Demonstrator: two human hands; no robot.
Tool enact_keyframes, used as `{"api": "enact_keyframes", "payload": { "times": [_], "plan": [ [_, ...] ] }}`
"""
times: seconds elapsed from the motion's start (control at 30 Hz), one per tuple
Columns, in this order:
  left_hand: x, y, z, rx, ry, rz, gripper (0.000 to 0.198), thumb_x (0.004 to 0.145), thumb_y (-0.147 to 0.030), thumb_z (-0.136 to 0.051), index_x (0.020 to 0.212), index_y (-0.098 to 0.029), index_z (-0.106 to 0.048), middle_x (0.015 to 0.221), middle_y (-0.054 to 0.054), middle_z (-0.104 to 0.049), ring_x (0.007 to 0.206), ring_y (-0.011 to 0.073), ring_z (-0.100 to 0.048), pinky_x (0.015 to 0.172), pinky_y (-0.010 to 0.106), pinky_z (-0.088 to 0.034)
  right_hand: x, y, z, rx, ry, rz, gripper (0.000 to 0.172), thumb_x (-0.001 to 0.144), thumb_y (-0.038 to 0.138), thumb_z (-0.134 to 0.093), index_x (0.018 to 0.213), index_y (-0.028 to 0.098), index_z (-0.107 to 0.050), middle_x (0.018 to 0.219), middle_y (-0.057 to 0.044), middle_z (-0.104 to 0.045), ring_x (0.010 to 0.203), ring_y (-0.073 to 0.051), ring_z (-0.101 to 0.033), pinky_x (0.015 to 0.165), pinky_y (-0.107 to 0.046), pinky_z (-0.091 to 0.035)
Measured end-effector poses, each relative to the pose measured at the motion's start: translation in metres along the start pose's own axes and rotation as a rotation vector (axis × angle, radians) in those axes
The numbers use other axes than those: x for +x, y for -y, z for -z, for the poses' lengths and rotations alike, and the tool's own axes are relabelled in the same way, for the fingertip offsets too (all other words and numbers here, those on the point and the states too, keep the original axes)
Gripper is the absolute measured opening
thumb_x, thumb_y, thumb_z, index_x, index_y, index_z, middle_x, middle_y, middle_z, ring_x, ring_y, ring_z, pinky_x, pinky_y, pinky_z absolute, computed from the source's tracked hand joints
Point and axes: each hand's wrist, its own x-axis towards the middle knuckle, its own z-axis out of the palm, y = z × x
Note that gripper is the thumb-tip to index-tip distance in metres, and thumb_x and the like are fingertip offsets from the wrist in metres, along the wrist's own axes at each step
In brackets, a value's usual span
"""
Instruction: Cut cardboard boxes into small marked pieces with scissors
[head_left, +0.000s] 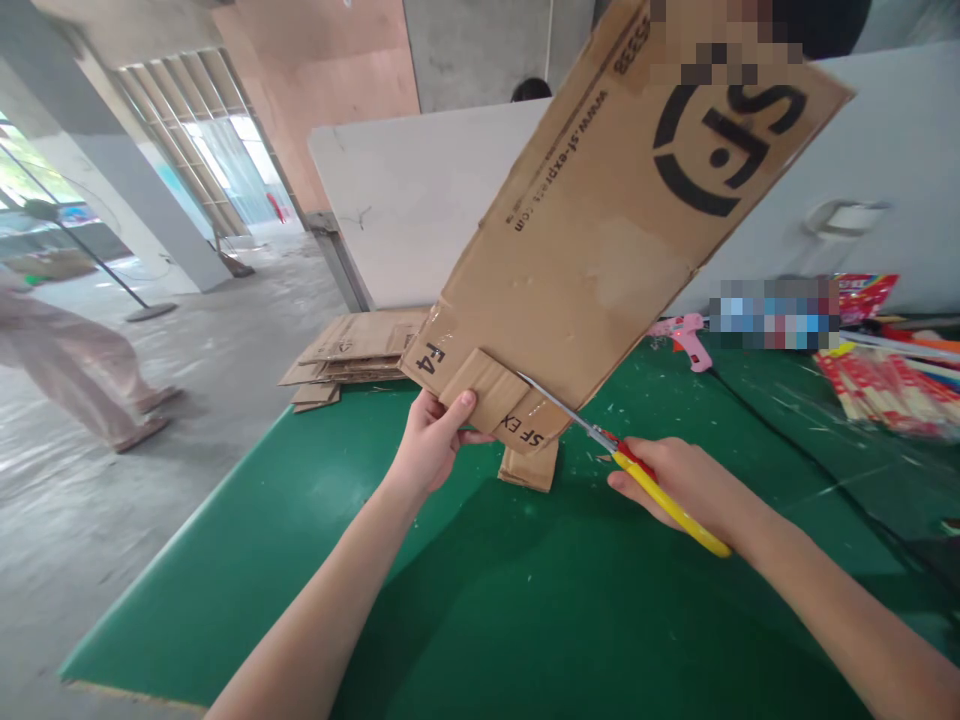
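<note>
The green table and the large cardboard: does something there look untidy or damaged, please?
Somewhat: pale specks litter the green table, the cardboard stack at its far left is unevenly aligned, and the large cardboard bears a lighter patch, possibly wear.

Cardboard sheet (577,260) above table (255,560), stack (352,340) left, glue gun (694,343) right

Craft workshop, bare concrete floor (232,340), green worktable (247,560), pink glue gun (696,345)
</note>
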Motion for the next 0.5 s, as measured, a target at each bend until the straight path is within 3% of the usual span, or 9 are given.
{"api": "enact_keyframes", "payload": {
  "times": [0.13,0.33,0.5],
  "plan": [
    [0.0,-0.003,0.005,0.026,0.033,-0.013,0.04,0.074,-0.033,-0.072,0.104,-0.016,-0.052,0.102,0.007,-0.067,0.083,0.0209,-0.068,0.062,0.034,-0.062,-0.001,0.002,-0.001,0.094,0.087,0.025,0.032,0.087,0.053,-0.042,0.084,0.022,-0.048,0.077,-0.008,-0.065,0.064,-0.023,-0.064,0.053,-0.029,-0.04],
    [0.0,-0.005,0.006,0.057,0.064,-0.005,0.04,0.074,-0.034,-0.072,0.104,-0.016,-0.054,0.105,0.008,-0.067,0.087,0.023,-0.068,0.063,0.035,-0.062,-0.002,-0.005,-0.009,0.126,0.083,0.042,0.041,0.085,0.053,-0.046,0.108,0.019,-0.049,0.098,-0.015,-0.066,0.084,-0.027,-0.066,0.065,-0.032,-0.046],
    [-0.001,-0.004,0.003,0.055,0.056,-0.002,0.04,0.073,-0.035,-0.072,0.105,-0.017,-0.054,0.106,0.008,-0.067,0.088,0.0234,-0.068,0.063,0.034,-0.062,-0.002,0.0,-0.012,0.177,0.018,0.039,0.028,0.088,0.049,-0.044,0.086,0.022,-0.046,0.077,-0.007,-0.064,0.062,-0.02,-0.062,0.058,-0.029,-0.042]
  ]
}}
